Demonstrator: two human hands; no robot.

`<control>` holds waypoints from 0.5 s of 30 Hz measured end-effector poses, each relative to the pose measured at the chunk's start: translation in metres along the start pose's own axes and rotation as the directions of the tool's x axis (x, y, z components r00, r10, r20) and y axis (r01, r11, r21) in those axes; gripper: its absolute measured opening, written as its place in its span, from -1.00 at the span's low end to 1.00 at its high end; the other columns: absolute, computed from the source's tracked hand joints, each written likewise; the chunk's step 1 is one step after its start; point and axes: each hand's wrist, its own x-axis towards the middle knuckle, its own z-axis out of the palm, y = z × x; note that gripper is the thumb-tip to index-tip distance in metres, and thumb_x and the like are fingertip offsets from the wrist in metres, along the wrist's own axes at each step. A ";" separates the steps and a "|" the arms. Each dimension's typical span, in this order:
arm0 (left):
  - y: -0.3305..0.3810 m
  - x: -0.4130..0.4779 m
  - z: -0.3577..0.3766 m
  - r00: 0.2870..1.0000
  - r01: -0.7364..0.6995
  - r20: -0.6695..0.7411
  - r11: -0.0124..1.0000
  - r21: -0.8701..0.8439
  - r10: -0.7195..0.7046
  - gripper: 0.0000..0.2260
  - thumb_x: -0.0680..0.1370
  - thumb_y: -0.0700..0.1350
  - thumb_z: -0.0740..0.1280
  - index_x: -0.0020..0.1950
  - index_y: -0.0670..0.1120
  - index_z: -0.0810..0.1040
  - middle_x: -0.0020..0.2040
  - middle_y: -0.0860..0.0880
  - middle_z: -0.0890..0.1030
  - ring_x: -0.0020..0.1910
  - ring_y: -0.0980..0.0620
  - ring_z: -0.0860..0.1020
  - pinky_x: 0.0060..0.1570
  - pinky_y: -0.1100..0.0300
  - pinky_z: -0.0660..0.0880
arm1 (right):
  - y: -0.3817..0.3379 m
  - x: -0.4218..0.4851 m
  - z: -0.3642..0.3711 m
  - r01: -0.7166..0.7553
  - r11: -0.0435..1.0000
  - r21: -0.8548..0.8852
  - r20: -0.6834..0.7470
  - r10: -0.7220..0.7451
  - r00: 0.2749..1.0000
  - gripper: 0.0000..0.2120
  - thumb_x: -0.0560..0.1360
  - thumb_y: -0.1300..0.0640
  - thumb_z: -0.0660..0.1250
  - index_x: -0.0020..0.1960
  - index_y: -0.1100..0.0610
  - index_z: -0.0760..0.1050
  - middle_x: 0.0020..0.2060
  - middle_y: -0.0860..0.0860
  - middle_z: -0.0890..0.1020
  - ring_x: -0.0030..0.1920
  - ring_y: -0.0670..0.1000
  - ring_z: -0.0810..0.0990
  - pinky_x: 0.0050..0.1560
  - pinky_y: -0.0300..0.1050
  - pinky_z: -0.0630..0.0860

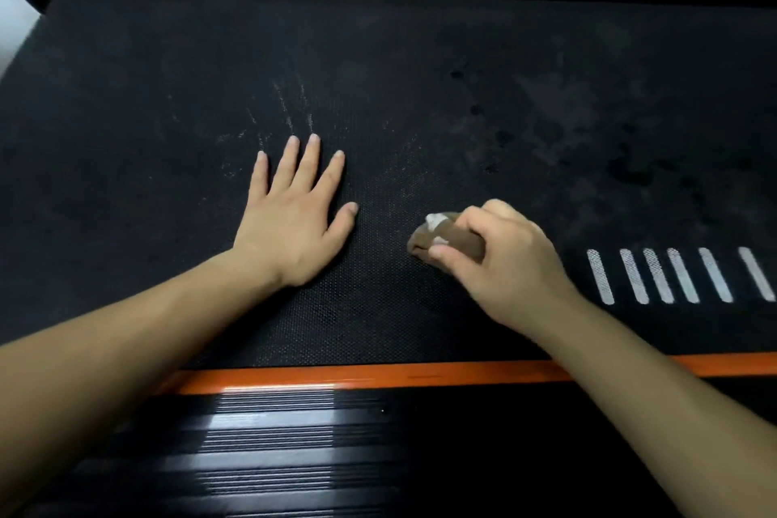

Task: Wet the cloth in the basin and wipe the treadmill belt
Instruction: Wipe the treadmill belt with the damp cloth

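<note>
1. The left hand lies flat on the treadmill belt at centre frame, fingers straight and spread, holding nothing.
2. The right hand, right of centre, is curled round a bunched brown cloth with pale patches, pressing it against the belt.
3. The two hands sit near each other but apart, with bare belt between them.
4. Faint whitish streaks mark the belt just above the left fingertips.
5. Darker blotches spread across the upper right; possibly damp, though the view is too dim to tell.
6. White bars are printed at lower right.
7. Orange strips edge the belt above and below it.
</note>
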 end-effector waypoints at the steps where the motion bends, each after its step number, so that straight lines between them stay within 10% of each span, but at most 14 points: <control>1: 0.000 0.000 0.000 1.000 0.003 -0.004 1.000 -0.002 -0.003 -0.30 0.56 0.29 -0.20 0.65 0.03 -0.03 0.66 -0.10 -0.09 0.62 -0.09 -0.20 0.54 -0.17 -0.26 | -0.002 -0.005 0.001 0.001 1.000 -0.006 -0.026 -0.001 1.000 -0.77 0.45 -0.17 0.41 -0.15 -0.04 0.48 -0.21 -0.10 0.43 -0.16 0.00 0.48 -0.10 -0.05 0.41; 7: 0.002 0.003 -0.004 1.000 0.008 0.015 1.000 -0.008 -0.007 -0.28 0.54 0.31 -0.19 0.65 0.00 0.01 0.66 -0.14 -0.08 0.62 -0.14 -0.19 0.53 -0.24 -0.26 | -0.007 -0.031 0.003 0.246 0.965 0.090 0.236 -0.260 0.936 -0.70 0.36 -0.33 0.32 -0.22 -0.09 0.49 -0.25 -0.16 0.42 -0.19 -0.12 0.39 -0.08 0.00 0.45; 15: 0.023 0.010 -0.002 0.999 -0.037 0.007 0.999 -0.038 0.037 -0.30 0.56 0.30 -0.13 0.64 0.00 0.06 0.66 -0.13 -0.06 0.63 -0.13 -0.17 0.52 -0.26 -0.27 | 0.025 -0.025 -0.015 0.084 0.993 0.081 0.060 -0.089 0.994 -0.71 0.35 -0.25 0.43 -0.26 -0.03 0.51 -0.26 -0.09 0.47 -0.20 -0.06 0.48 -0.20 -0.06 0.44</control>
